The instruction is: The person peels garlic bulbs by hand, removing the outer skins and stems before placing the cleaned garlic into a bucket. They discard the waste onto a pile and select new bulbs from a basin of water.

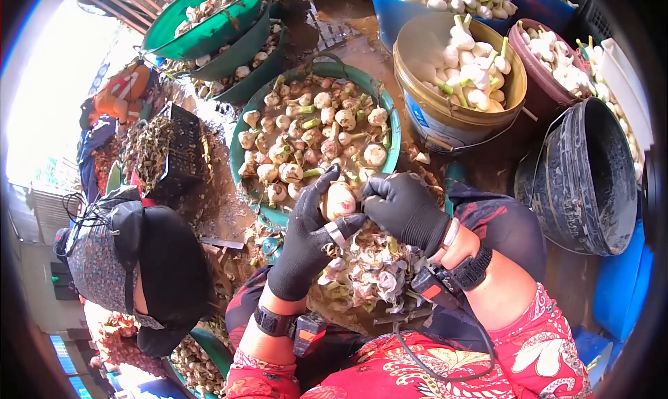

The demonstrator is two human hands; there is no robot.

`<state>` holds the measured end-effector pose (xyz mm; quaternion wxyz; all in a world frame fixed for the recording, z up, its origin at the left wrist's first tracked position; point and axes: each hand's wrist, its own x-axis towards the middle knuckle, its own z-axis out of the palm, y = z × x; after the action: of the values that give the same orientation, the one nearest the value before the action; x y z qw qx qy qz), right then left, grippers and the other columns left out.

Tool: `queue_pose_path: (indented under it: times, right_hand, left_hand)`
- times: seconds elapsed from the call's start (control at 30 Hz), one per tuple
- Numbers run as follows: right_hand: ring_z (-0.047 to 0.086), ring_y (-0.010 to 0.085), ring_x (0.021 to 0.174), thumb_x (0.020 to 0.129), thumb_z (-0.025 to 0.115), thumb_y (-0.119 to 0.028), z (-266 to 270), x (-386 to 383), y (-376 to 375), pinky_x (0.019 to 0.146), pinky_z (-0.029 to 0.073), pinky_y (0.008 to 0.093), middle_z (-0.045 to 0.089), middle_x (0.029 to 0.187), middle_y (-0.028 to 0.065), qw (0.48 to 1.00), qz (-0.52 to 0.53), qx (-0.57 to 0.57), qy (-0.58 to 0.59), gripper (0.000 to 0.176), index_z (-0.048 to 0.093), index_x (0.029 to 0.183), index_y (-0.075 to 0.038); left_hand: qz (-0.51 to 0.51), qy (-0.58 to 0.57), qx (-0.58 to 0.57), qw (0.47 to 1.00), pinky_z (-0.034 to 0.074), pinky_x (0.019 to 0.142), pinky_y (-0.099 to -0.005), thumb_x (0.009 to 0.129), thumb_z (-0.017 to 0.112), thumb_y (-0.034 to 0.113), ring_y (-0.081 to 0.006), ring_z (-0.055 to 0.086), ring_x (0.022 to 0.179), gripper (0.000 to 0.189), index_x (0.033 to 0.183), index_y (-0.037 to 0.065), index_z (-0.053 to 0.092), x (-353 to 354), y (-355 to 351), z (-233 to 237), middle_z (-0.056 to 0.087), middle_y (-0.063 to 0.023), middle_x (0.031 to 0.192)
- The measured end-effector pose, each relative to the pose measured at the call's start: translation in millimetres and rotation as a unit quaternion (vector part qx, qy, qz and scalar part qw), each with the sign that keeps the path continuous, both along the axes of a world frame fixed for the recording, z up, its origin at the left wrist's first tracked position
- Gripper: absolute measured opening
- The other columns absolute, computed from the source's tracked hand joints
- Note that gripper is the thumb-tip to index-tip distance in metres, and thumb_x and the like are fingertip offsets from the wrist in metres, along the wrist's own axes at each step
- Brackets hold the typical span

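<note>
A garlic bulb, pale with a pinkish patch, is held between the gloved fingers and thumb of my left hand. My right hand, also in a black glove, is curled closed at the bulb's right side; whatever its fingertips pinch is hidden. Just beyond both hands stands a green basin full of unpeeled garlic bulbs with stems. Below the hands lies a heap of loose garlic skins.
A tan bucket of peeled white garlic stands at the upper right, near a black bucket. Stacked green tubs are at the upper left. Another person in a dark cap sits close on the left, beside a black crate.
</note>
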<state>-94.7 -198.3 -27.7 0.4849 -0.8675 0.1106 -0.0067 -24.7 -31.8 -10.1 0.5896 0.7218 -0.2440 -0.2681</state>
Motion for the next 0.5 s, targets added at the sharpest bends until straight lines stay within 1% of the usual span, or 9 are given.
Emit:
queue_pose_path:
  times: [0.07,0.13,0.23,0.27,0.3,0.37,0.4,0.43,0.5]
  right_hand:
    - [0.057,0.0121,0.058,0.08,0.058,-0.016,-9.3,0.1,-1.9,0.057,0.045,0.0296,0.061,0.065,0.0044,0.986,-0.029,0.163,0.018,0.017,0.064,0.084,0.0]
    - [0.056,0.0132,0.056,0.079,0.059,-0.018,-17.2,-0.3,-2.9,0.056,0.045,0.03,0.059,0.062,0.0064,0.972,-0.042,0.229,0.027,0.018,0.064,0.081,-0.001]
    - [0.054,0.0119,0.054,0.08,0.058,-0.019,-11.1,-1.7,0.9,0.054,0.045,0.0296,0.057,0.059,0.0064,0.937,-0.05,0.346,0.012,0.018,0.063,0.08,-0.002]
    - [0.052,0.0095,0.054,0.081,0.057,-0.017,-8.5,-1.8,2.5,0.053,0.044,0.0289,0.057,0.061,0.0044,0.916,-0.047,0.398,-0.013,0.017,0.063,0.082,-0.002]
    - [0.052,0.0095,0.054,0.081,0.057,-0.017,-11.5,-0.4,2.1,0.053,0.044,0.0289,0.057,0.061,0.0044,0.916,-0.045,0.398,-0.014,0.017,0.063,0.082,-0.002]
    - [0.056,0.0126,0.058,0.082,0.056,-0.015,-20.2,2.7,0.7,0.057,0.046,0.0308,0.06,0.065,0.0085,0.95,-0.042,0.309,-0.009,0.017,0.063,0.088,-0.001]
    - [0.061,0.0223,0.062,0.083,0.055,-0.015,-21.1,5.0,-0.2,0.06,0.048,0.0344,0.062,0.068,0.0148,0.976,-0.064,0.206,-0.032,0.017,0.062,0.089,-0.001]
    - [0.061,0.0223,0.062,0.083,0.055,-0.015,-21.3,6.7,-2.3,0.06,0.048,0.0344,0.062,0.068,0.0148,0.976,-0.062,0.205,-0.032,0.017,0.062,0.089,-0.001]
    - [0.064,0.0331,0.069,0.083,0.055,-0.016,-20.9,10.1,-6.6,0.064,0.049,0.0391,0.063,0.074,0.0205,0.984,-0.16,0.06,-0.043,0.018,0.062,0.09,0.0]
  left_hand:
    - [-0.004,-0.001,-0.012,1.0,0.043,0.093,-0.0295,0.073,0.076,0.006,-0.0167,0.052,0.11,0.068,0.132,-0.003,0.042,-2.3,-1.8,5.8,0.05,-0.012,0.123]
    - [0.014,0.141,-0.055,0.988,0.046,0.088,-0.028,0.077,0.071,0.005,-0.0159,0.055,0.105,0.063,0.132,-0.003,0.042,-4.2,-2.0,14.0,0.055,-0.0108,0.116]
    - [0.01,0.129,-0.038,0.991,0.05,0.083,-0.0311,0.081,0.066,0.011,-0.0177,0.059,0.098,0.053,0.127,-0.003,0.046,7.5,8.9,-3.4,0.059,-0.0102,0.107]
    - [-0.014,0.337,-0.204,0.919,0.054,0.079,-0.0362,0.082,0.062,0.019,-0.0202,0.062,0.091,0.046,0.121,-0.002,0.05,11.0,9.2,-7.8,0.06,-0.01,0.102]
    - [-0.063,0.378,-0.265,0.885,0.055,0.078,-0.0395,0.082,0.061,0.025,-0.0235,0.063,0.087,0.045,0.117,-0.002,0.051,14.9,8.6,-11.8,0.06,-0.0102,0.099]
    - [-0.018,0.382,-0.227,0.895,0.055,0.075,-0.0387,0.084,0.06,0.024,-0.0247,0.063,0.087,0.046,0.12,-0.002,0.049,12.4,12.0,-10.4,0.061,-0.012,0.1]
    - [-0.017,0.381,-0.228,0.896,0.055,0.075,-0.0387,0.084,0.06,0.024,-0.0247,0.063,0.087,0.046,0.12,-0.002,0.049,13.4,14.0,-10.7,0.061,-0.012,0.1]
    - [-0.039,0.417,-0.249,0.873,0.055,0.075,-0.0378,0.084,0.06,0.024,-0.0246,0.063,0.087,0.049,0.123,-0.002,0.047,14.3,15.5,-12.8,0.061,-0.0127,0.101]
    - [-0.063,0.452,-0.268,0.849,0.054,0.074,-0.0369,0.085,0.06,0.024,-0.0245,0.063,0.086,0.052,0.127,-0.002,0.046,16.1,17.4,-13.0,0.062,-0.0133,0.102]
